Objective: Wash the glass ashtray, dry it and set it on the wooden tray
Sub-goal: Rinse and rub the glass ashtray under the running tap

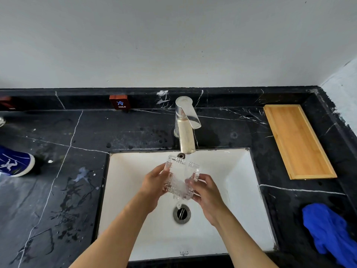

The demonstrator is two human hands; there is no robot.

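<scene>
The clear, square glass ashtray is tilted under the running tap, above the white sink. Water streams over it and falls toward the drain. My left hand grips its left side and my right hand grips its right side. A wooden tray lies bare on the black counter at the right. A crumpled blue cloth sits on the counter at the front right.
Black marble counter with wet splashes surrounds the sink. A red "COLD" tag stands on the back ledge. A blue-and-white object lies at the far left edge. The white wall rises behind.
</scene>
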